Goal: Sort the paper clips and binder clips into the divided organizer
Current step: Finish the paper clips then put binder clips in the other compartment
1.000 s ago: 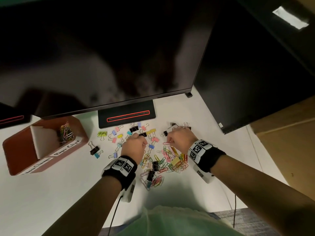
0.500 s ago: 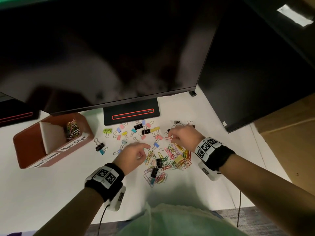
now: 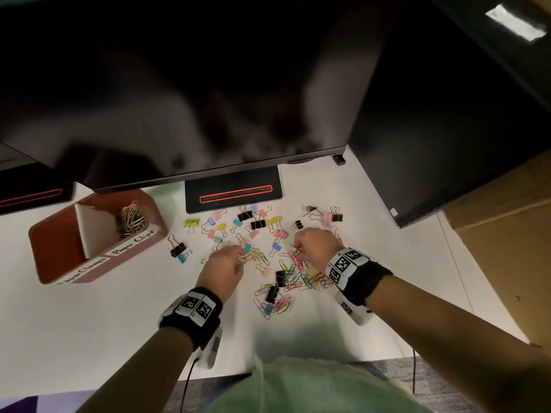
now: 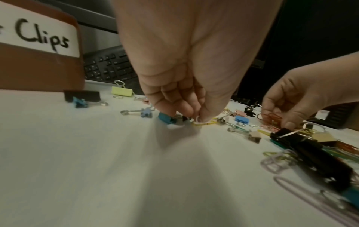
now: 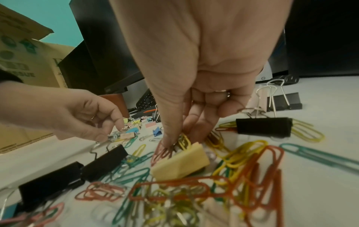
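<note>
Colourful paper clips [image 3: 298, 275] lie in a pile on the white desk, and binder clips [image 3: 256, 225] are scattered behind it. My left hand [image 3: 240, 256] is at the pile's left edge, and its thumb and fingers pinch a pale paper clip [image 4: 200, 122] against the desk. At the pile's far side, my right hand [image 3: 298, 251] pinches a small bunch of paper clips [image 5: 180, 141] beside a yellow binder clip [image 5: 180, 164]. The brown divided organizer [image 3: 56, 248] stands at the left. Its right compartment holds paper clips [image 3: 131, 217], and its left compartment shows nothing.
A large dark monitor [image 3: 179, 84] overhangs the back of the desk, its black base [image 3: 232, 195] just behind the binder clips. A second dark screen [image 3: 447, 129] and a cardboard box [image 3: 507, 234] close off the right. A keyboard [image 4: 108, 67] lies behind the organizer.
My left hand drew back a little toward me, reached out and now pinches a clip at the pile's left edge. My right hand stayed at the pile's far side.
</note>
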The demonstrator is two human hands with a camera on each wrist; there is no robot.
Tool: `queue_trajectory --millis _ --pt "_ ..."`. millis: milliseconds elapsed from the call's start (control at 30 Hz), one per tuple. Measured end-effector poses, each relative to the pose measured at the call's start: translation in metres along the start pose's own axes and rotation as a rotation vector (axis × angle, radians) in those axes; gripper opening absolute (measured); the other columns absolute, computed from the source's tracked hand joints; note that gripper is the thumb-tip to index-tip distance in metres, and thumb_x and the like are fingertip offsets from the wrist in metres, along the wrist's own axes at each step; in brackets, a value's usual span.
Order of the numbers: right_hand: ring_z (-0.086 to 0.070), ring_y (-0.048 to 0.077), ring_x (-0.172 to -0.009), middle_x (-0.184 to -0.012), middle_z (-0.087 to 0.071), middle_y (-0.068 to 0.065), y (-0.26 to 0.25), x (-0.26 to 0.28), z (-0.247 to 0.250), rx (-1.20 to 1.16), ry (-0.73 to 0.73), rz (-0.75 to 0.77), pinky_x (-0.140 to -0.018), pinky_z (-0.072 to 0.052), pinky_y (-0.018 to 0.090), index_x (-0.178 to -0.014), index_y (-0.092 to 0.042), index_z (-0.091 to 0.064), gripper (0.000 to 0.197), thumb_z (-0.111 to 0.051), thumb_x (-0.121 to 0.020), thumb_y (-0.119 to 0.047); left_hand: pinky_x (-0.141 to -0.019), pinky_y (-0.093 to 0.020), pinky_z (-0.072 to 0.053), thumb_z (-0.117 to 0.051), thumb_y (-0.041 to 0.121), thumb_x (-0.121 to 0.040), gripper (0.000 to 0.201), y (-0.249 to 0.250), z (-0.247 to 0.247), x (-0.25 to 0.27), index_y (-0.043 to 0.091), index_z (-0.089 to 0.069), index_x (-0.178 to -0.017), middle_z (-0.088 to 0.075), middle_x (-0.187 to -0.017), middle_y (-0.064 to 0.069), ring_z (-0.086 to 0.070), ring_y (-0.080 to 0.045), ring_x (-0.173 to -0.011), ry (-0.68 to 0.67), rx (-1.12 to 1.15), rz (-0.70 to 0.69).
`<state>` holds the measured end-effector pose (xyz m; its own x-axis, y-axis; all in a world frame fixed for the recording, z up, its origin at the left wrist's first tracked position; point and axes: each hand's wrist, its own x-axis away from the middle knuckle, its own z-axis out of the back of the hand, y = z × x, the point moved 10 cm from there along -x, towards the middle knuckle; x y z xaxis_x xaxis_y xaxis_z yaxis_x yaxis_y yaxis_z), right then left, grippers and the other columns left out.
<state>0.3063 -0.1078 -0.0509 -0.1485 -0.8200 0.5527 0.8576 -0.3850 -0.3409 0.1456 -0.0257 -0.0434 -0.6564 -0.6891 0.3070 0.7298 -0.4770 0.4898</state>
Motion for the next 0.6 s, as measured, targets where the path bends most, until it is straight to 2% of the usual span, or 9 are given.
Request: queue_trajectory --millis 100,267,433,600 --pt "-0.059 0.024 -0.1 -0.116 -0.053 0.006 -0.002 -0.001 0.002 -0.006 0.002 0.001 -0.091 -0.047 0.036 -0.111 -0.015 -0.06 0.023 -0.059 -0.088 -0.019 -0.076 -0.028 -0.049 -0.054 0.01 -0.086 0.023 -0.005 0.008 0.006 0.013 -0.06 -0.108 -0.062 -0.093 -0.004 -0.056 -0.018 -0.083 0.045 0.014 -0.011" --pt "-0.061 0.021 -0.097 -0.109 -0.065 0.003 -0.003 0.001 0.003 -0.021 0.02 0.013 -0.087 -0.052 0.035 -0.103 -0.017 -0.062 0.018 -0.055 -0.088 -0.012 -0.075 -0.028 -0.051 -0.056 0.012 -0.086 0.026 -0.009 -0.001 0.012 0.014 -0.059 -0.111 -0.059 -0.083 0.0 -0.056 -0.015 -0.076 0.013 0.026 0.005" --pt "-0.061 0.023 -0.101 -0.112 -0.064 0.005 0.0 -0.002 0.0 -0.06 -0.027 -0.025 -0.087 -0.053 0.033 -0.108 -0.014 -0.063 0.021 -0.057 -0.088 -0.012 -0.079 -0.026 -0.048 -0.055 0.012 -0.088 0.035 0.003 -0.004 0.004 0.016 -0.055 -0.123 -0.059 -0.089 -0.001 -0.054 -0.015 -0.08 0.012 0.015 -0.018" --pt "-0.061 0.023 -0.101 -0.111 -0.065 0.006 -0.001 -0.004 0.001 -0.068 -0.045 -0.014 -0.083 -0.052 0.031 -0.105 -0.012 -0.067 0.019 -0.056 -0.09 -0.015 -0.081 -0.035 -0.052 -0.057 0.016 -0.087 0.028 0.006 -0.002 -0.01 0.015 -0.057 -0.115 -0.064 -0.092 -0.005 -0.059 -0.022 -0.087 0.014 -0.047 0.026"
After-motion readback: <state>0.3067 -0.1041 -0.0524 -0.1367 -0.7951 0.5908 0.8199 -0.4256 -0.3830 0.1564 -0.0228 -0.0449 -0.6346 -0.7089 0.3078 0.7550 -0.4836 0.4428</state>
